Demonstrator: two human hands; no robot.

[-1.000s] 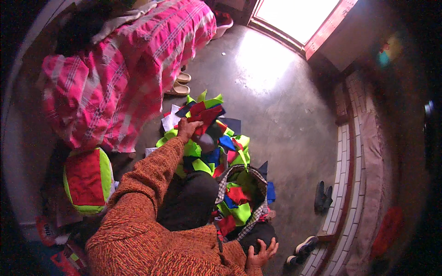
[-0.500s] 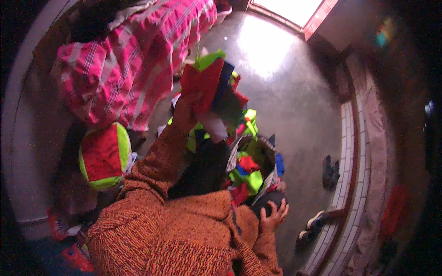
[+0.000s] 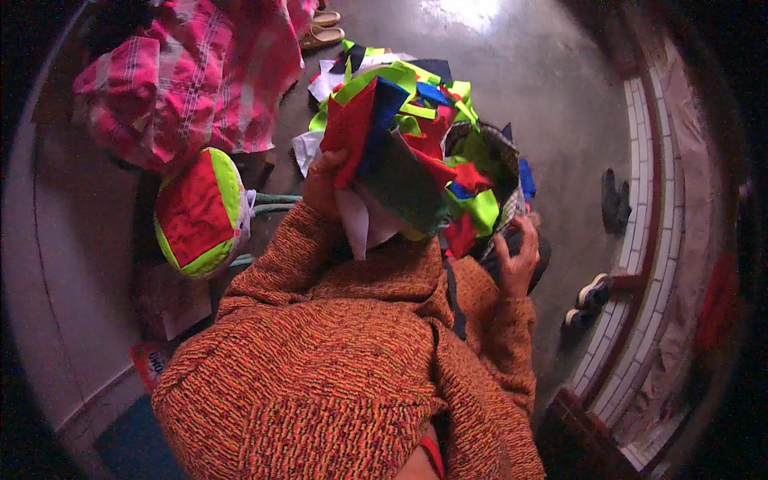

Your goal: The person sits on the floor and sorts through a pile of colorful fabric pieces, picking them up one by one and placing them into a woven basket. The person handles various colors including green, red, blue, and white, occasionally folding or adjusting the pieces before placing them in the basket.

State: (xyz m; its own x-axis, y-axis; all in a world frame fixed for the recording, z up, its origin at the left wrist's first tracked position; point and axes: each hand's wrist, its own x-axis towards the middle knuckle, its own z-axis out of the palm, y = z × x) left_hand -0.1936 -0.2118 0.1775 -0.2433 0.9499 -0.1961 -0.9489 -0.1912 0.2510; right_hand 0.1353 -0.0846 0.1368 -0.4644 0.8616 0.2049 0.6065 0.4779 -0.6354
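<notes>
My left hand (image 3: 323, 182) grips a bundle of fabric pieces (image 3: 384, 164) in red, blue, dark green and white. It holds the bundle up in front of my chest, with a white piece hanging below. My right hand (image 3: 520, 254) lies on my dark-clad knee with its fingers curved and apart, close to a checked cloth bag (image 3: 512, 164). The bag's mouth gapes, showing red, blue and lime-green cloth scraps (image 3: 478, 200) inside. Beyond the bundle, a heap of scraps (image 3: 428, 90) in lime, red, blue, white and black lies on the floor.
On the left stands a round red-and-lime fabric cushion (image 3: 196, 212) near some greenish legs or tubes. Pink checked cloth (image 3: 188, 80) drapes behind it, with tan shoes (image 3: 322, 36) nearby. Dark shoes (image 3: 592, 296) and a white-tiled ledge (image 3: 638, 176) are at the right.
The view has shifted, bringing the heap and bag more into sight. My left hand still holds the bundle, now lower and closer to my chest. My right hand stays by the bag.
</notes>
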